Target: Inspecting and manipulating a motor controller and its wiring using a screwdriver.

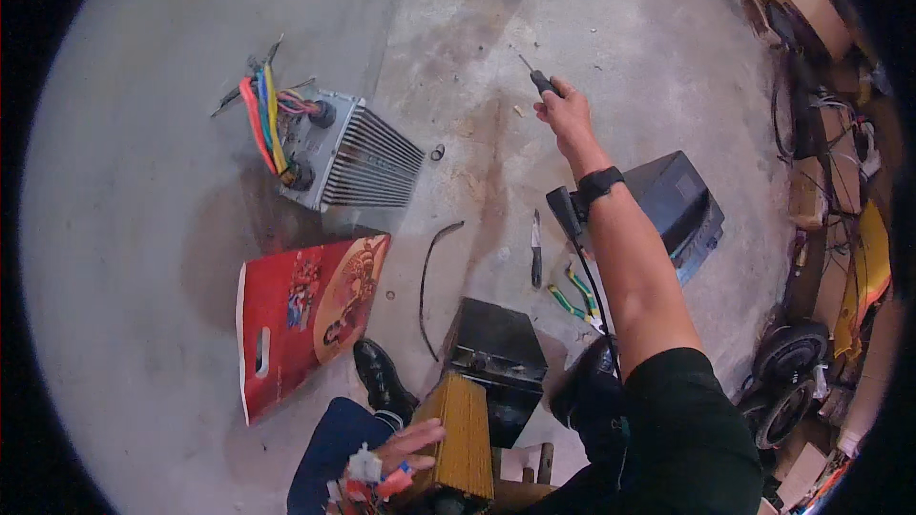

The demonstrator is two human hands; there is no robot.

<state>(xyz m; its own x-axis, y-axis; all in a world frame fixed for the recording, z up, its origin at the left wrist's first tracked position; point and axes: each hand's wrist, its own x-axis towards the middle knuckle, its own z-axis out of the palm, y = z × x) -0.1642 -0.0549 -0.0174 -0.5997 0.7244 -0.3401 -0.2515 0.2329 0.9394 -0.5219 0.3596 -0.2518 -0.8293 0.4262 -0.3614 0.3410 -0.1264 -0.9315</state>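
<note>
- Lying on the floor at the left, the red bag (pixel 305 319) shows a cut-out handle in its near-left edge; its inside is hidden.
- At the right margin, cardboard boxes (pixel 808 193) sit among loose wires; their contents cannot be made out.
- The screwdriver (pixel 542 81), above the bare floor far in front of the body, slants: its tip points away from the person and slightly left, its handle end back into the palm.
- The ribbed gold block (pixel 464 434) is at the lower edge, near the legs; its long axis runs roughly away from the body, just this side of the black box (pixel 498 339).
- The right hand (pixel 565 113) is closed round the screwdriver's handle, the shaft projecting free beyond the fingers.
- The left hand (pixel 410 443) lies at the block's left side, fingers extended; whether it clamps the block cannot be told. White, red and blue connectors (pixel 367 467) partly cover this hand.
- Between the feet and the screwdriver lie the knife (pixel 536 253), blade pointing away, and the green-and-yellow pliers (pixel 585 292).
</note>
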